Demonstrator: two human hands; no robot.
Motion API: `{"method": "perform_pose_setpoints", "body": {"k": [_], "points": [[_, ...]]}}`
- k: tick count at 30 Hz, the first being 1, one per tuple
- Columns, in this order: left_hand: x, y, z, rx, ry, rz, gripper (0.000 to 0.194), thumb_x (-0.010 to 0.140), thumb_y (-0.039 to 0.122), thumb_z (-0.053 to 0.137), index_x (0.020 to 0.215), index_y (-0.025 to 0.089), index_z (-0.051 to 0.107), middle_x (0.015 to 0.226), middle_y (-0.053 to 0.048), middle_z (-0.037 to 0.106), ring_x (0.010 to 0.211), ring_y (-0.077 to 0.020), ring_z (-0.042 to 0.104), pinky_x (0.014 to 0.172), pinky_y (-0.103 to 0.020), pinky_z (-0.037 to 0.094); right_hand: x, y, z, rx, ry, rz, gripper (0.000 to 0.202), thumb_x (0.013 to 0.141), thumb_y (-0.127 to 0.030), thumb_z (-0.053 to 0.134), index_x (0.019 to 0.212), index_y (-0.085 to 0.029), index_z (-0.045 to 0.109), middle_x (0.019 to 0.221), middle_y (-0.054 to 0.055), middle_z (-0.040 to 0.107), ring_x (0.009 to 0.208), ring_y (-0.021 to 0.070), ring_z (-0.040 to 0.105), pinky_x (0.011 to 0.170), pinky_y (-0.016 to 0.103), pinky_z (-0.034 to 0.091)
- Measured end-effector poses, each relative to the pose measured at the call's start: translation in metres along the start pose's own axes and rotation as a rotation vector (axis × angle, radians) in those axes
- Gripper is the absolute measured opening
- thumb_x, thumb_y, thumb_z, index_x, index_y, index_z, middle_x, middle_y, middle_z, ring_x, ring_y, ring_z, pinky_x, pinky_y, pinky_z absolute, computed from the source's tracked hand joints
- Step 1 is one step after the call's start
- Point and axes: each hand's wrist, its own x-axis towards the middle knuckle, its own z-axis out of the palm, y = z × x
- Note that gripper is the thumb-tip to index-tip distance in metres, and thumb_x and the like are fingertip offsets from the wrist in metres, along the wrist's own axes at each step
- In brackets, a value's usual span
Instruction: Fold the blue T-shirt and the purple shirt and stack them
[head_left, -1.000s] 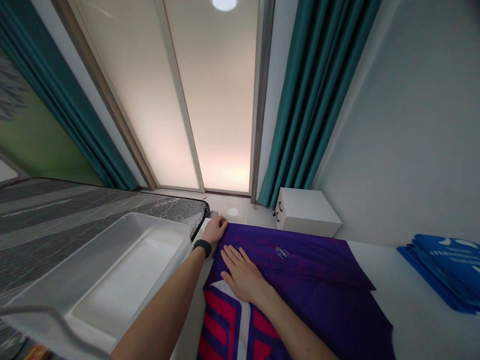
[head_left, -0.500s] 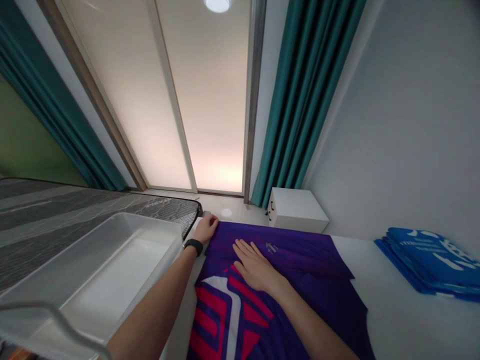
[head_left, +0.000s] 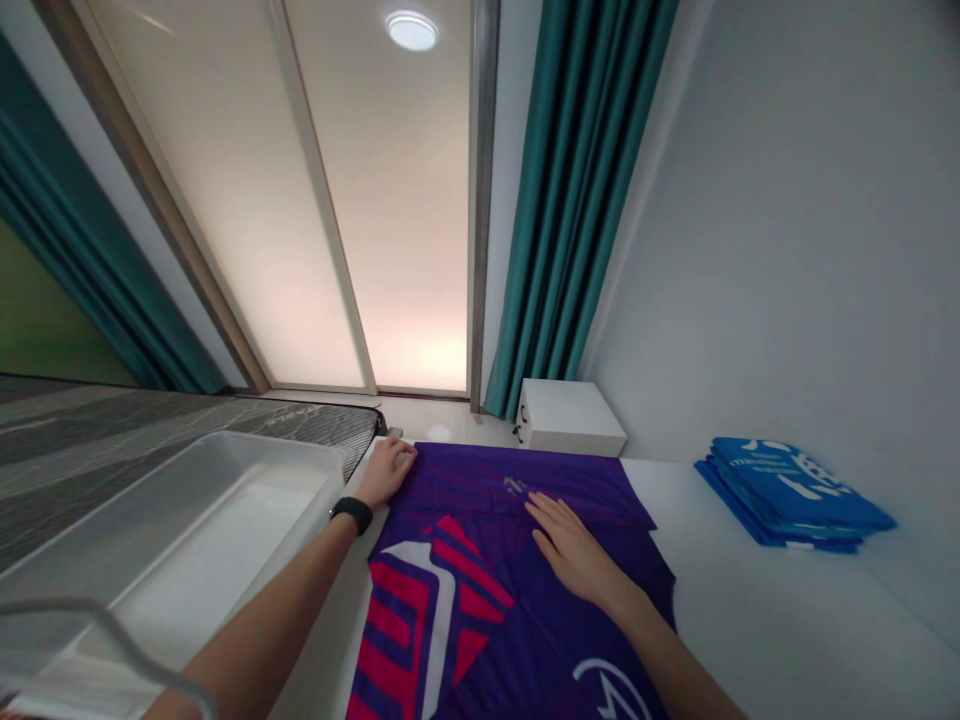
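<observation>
I have the right hand [head_left: 571, 550] laid palm-down on the cloth [head_left: 517, 590], fingers extended and gripping nothing. The left hand [head_left: 388, 470] sits at the cloth's far left corner, fingers half curled; I can't tell whether they pinch the fabric. A black watch [head_left: 354, 513] circles that wrist, and both arms reach forward from the near edge.

The cloth lies flat under my hands on the white table [head_left: 750, 620]: deep purple, with a bold red-and-white pattern at left, a small pale logo near the far edge and a white curved mark near the right forearm. The far strip looks doubled over.

Just left of the table I see an open, translucent tub [head_left: 217, 550], its white floor in sight. A blurred grey bar [head_left: 60, 605] crosses its near side. On the right rests a blue stack [head_left: 795, 490], printed white. Beyond the table stands a white cabinet [head_left: 570, 415], its contents hidden.
</observation>
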Motion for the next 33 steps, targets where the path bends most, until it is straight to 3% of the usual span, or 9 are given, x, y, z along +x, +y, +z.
{"method": "perform_pose_setpoints", "body": {"k": [3,7,12,18,28,33], "points": [[-0.011,0.028,-0.006,0.035,-0.086,0.123,0.016,0.088,0.029,0.054,0.083,0.021,0.067,0.088,-0.005,0.063,0.088,-0.0221,0.055,0.085,-0.036,0.041,-0.006,0.006,0.0,-0.008,0.069,-0.01,0.04,0.098,-0.028,0.036,0.13,-0.019,0.059,0.143,0.01,0.05,0.136,0.0217,0.041,0.116,0.048,0.028],[-0.027,0.064,-0.01,0.144,-0.359,0.382,0.016,0.093,0.028,0.052,0.086,0.022,0.065,0.091,-0.003,0.063,0.09,-0.0196,0.054,0.087,-0.034,0.039,-0.012,0.009,-0.001,-0.001,0.108,-0.012,0.036,0.096,-0.025,0.038,0.119,-0.02,0.065,0.135,0.01,0.057,0.128,0.0222,0.049,0.111,0.046,0.036],[-0.035,0.071,-0.011,0.207,-0.493,0.4,0.009,0.092,0.023,0.055,0.089,0.021,0.064,0.094,-0.003,0.061,0.092,-0.0186,0.055,0.082,-0.029,0.041,-0.018,0.01,0.001,0.004,0.126,-0.025,0.038,0.095,-0.021,0.037,0.122,-0.019,0.064,0.13,0.011,0.06,0.125,0.0233,0.052,0.108,0.048,0.04],[-0.036,0.067,-0.013,0.233,-0.498,0.407,0.018,0.095,0.016,0.047,0.087,0.02,0.063,0.093,-0.004,0.062,0.088,-0.0175,0.056,0.079,-0.027,0.042,-0.019,0.011,0.005,-0.019,0.157,-0.055,0.041,0.093,-0.015,0.037,0.127,-0.018,0.061,0.13,0.012,0.061,0.124,0.0232,0.053,0.107,0.048,0.041],[-0.044,0.067,-0.021,0.259,-0.462,0.404,0.023,0.098,0.019,0.044,0.085,0.019,0.062,0.09,-0.004,0.062,0.084,-0.017,0.055,0.078,-0.028,0.04,-0.025,0.018,0.0,-0.027,0.193,-0.039,0.04,0.094,-0.016,0.036,0.123,-0.02,0.063,0.128,0.011,0.063,0.123,0.0233,0.053,0.108,0.05,0.039],[-0.043,0.092,-0.011,0.31,-0.402,0.43,0.021,0.098,0.023,0.044,0.089,0.02,0.063,0.093,-0.004,0.062,0.088,-0.0188,0.054,0.08,-0.032,0.037,-0.029,0.026,-0.013,-0.029,0.185,0.001,0.039,0.094,-0.018,0.036,0.119,-0.02,0.065,0.125,0.01,0.064,0.121,0.0229,0.054,0.107,0.048,0.04]]}}
